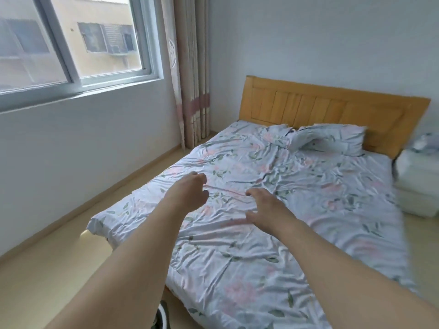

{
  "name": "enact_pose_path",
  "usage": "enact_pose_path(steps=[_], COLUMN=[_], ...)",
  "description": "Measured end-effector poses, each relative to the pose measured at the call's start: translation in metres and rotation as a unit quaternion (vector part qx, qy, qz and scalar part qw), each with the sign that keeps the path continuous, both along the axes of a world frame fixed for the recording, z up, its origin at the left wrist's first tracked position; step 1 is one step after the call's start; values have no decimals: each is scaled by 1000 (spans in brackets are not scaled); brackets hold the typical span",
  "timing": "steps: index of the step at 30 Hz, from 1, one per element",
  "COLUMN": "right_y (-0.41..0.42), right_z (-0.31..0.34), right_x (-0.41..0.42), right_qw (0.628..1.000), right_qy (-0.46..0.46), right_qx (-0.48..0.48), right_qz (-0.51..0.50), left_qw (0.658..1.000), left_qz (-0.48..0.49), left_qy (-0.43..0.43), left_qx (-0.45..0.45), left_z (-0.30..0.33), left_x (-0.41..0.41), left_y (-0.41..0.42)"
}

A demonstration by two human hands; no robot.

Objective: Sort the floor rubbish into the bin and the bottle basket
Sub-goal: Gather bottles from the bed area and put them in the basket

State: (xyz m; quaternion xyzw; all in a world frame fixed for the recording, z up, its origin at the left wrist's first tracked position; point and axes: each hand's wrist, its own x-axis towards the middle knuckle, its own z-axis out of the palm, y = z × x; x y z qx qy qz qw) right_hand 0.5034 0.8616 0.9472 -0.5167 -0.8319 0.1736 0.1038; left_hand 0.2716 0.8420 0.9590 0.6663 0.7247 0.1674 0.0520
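Left hand [190,194] and right hand [267,210] outstretched over wrinkled floral bed sheet [297,210], each grip apart and relaxed, holding nothing, wooden headboard [332,110] far right, beige floor [59,269] near left, rubbish, bin, basket outside view

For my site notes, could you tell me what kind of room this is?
Most likely a home bedroom: a bed with a floral sheet, a wooden headboard, and a curtain beside a window.

Your view holds neither the floor rubbish, the bin nor the bottle basket. You see only the tan floor [59,269] beside the bed, and none of the task's items show on that visible strip.
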Motion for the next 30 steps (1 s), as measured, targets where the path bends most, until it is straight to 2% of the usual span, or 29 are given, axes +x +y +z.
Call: enact_pose_path(steps=[4,9,12,17,22,26,30], right_y=[2,-2,-10,-21,-36,-37,-22], right_z=[27,67,82,96,109,123,128], right_x=[100,243,346,531,700,805,881], right_qw=[998,988,979,965,947,935,925], right_qy=[-19,11,35,24,25,25,63], right_qx=[-6,15,40,73,53,63,78], right_qz=[-65,-156,-195,-251,-317,-348,-367], left_qw=[997,987,978,957,939,930,917], left_qz=[-73,-156,-202,-274,-327,-344,-377], left_qy=[-1,21,28,54,73,106,112], left_qx=[10,30,51,80,72,73,66], left_z=[22,70,90,104,117,130,138], left_x=[93,237,343,538,712,820,907], left_y=[29,60,71,91,113,129,152])
